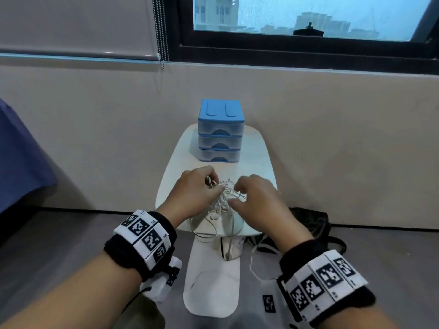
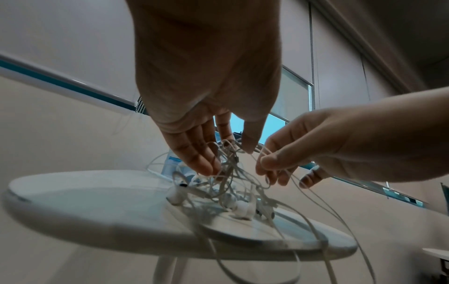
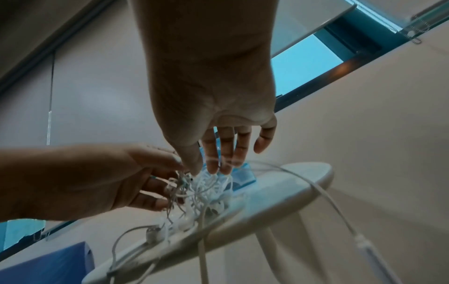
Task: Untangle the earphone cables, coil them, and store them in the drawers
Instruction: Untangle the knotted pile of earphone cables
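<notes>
from the head view, a knot of white earphone cables [image 1: 222,200] lies near the front of a small white table [image 1: 259,162], with loops spilling over the near edge and a strand hanging down toward the floor. the left hand [image 1: 192,193] comes in from the left, fingers bent down into the top of the tangle with strands caught at the fingertips. the right hand [image 1: 257,200] sits just beside it on the right, fingers curved and spread over the cables, thumb close to the knot. a little blue set of drawers [image 1: 219,131], three of them and all closed, stands at the far end of the table, well apart from the cables. a dark bag [image 1: 311,219] lies on the floor to the right of the table.

from the left wrist view, the left hand's fingers [image 2: 194,155] point down nearly straight, only loosely bent, tips pushed in among the strands; whether they pinch any one strand i cannot tell. across from it, the right hand [image 2: 316,149] pinches a loop of cable between thumb and forefinger. earbuds [image 2: 240,209] rest on the table top beneath.

from the right wrist view, the right hand's fingers [image 3: 228,151] hang down long and slightly apart, tips in the cables [image 3: 206,188], the thumb near the forefinger. the left hand [image 3: 85,182] reaches in from the left, its fingertips holding strands at the knot's edge.
</notes>
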Tool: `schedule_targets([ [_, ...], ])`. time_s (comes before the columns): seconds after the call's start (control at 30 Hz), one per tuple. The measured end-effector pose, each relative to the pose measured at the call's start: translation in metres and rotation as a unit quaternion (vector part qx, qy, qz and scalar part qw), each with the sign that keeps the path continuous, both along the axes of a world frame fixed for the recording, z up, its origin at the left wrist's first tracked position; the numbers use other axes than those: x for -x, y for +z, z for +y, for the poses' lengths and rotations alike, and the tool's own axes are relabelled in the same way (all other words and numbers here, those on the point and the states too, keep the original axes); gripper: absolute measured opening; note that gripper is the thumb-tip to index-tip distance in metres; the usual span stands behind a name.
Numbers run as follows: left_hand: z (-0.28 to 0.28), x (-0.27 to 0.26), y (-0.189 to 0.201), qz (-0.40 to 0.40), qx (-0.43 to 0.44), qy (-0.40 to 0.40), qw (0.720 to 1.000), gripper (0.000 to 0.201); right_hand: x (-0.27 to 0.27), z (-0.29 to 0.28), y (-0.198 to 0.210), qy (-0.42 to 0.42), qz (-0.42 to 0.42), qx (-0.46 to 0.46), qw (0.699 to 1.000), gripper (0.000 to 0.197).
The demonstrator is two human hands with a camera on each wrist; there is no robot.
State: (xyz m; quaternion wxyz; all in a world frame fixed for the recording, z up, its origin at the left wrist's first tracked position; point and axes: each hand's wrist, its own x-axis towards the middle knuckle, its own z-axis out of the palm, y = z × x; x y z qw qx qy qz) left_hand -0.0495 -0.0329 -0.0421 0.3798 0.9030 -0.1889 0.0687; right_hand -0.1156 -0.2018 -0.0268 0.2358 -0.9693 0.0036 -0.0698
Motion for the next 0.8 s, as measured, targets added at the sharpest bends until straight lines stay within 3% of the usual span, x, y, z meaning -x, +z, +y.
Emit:
schedule_targets([
  [0.07, -0.001, 0.001, 0.0, 0.004, 0.008, -0.006, 1.0, 0.015, -0.003, 0.007, -0.011, -0.012, -0.02, 0.008, 1.0, 0.016],
  [0.13, 0.0, 0.003, -0.001, 0.009, 0.014, -0.014, 1.0, 0.014, -0.006, 0.008, -0.018, -0.028, -0.03, -0.015, 0.999, 0.022],
  [0.23, 0.005, 0.002, -0.002, 0.027, 0.013, -0.045, 0.999, 0.019, -0.009, 0.005, -0.02, -0.023, -0.029, -0.144, 0.989, 0.029],
  [0.37, 0.011, -0.003, -0.004, 0.069, 0.034, -0.067, 0.995, 0.041, -0.023, -0.002, -0.022, -0.032, -0.032, -0.284, 0.958, 0.031],
  [0.5, 0.01, -0.006, -0.007, 0.057, 0.028, -0.054, 0.997, 0.041, -0.04, -0.012, -0.034, -0.061, 0.007, -0.474, 0.878, 0.033],
  [0.63, 0.01, -0.009, -0.006, 0.053, -0.001, -0.054, 0.997, 0.036, -0.044, -0.022, -0.045, -0.125, 0.004, -0.57, 0.812, 0.029],
  [0.8, 0.011, -0.015, -0.002, 0.044, -0.038, -0.06, 0.996, 0.023, -0.051, -0.025, -0.044, -0.12, -0.011, -0.6, 0.791, 0.026],
])
